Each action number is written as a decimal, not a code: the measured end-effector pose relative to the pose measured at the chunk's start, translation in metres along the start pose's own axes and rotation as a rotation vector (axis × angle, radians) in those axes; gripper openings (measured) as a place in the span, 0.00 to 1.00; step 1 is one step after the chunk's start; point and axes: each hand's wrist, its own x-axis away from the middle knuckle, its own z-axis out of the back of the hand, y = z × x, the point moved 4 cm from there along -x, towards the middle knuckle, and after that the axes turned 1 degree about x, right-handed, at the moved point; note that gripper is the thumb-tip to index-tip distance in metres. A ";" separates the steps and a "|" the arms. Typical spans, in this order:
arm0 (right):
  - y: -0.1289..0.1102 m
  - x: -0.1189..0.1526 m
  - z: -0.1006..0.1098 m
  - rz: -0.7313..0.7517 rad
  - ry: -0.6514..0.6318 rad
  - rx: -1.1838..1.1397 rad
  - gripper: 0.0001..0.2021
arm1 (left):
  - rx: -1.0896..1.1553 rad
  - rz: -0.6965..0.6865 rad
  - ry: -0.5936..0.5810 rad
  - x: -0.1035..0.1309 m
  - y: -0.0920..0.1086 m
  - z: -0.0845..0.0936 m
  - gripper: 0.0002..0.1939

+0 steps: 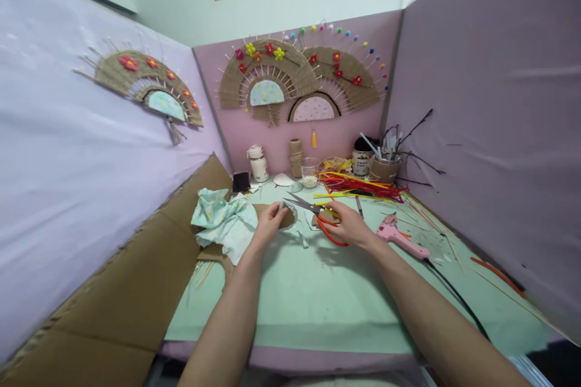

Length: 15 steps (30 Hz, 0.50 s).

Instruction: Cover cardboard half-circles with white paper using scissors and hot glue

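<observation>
My left hand [271,222] pinches a small rounded piece of cardboard [287,218] edged with pale patterned fabric. In my right hand [348,225] are scissors [325,224] with red-orange and yellow handles. Their blades are apart and point left, close to the top edge of the held piece; I cannot tell whether they touch it. A narrow scrap of fabric [303,239] lies just below it. Beyond the scissors, partly hidden by them, rests another small cardboard piece [319,218]. Crumpled mint fabric [227,221] lies to the left of my left hand.
A pink glue gun [401,237] with a black cord lies right of my right hand. Red and yellow craft stems [358,186] are piled behind. A twine spool [296,157], white bottle [258,164] and phone [241,181] stand or lie at the back. Cardboard [113,278] borders the left.
</observation>
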 end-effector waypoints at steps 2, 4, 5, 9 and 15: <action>-0.001 0.001 -0.001 0.039 -0.011 0.001 0.19 | -0.008 -0.024 -0.006 -0.001 0.001 0.002 0.17; -0.002 0.001 -0.001 0.071 -0.013 0.002 0.19 | -0.004 -0.034 -0.013 -0.001 0.000 0.002 0.18; -0.002 0.002 -0.001 0.083 -0.015 0.008 0.19 | -0.003 -0.039 -0.019 -0.002 0.000 0.002 0.18; -0.001 0.002 -0.001 0.107 -0.020 0.048 0.19 | -0.003 -0.058 -0.037 -0.002 -0.001 0.002 0.19; -0.004 0.002 -0.002 0.133 -0.005 0.063 0.19 | -0.028 -0.065 -0.063 -0.003 -0.007 0.002 0.19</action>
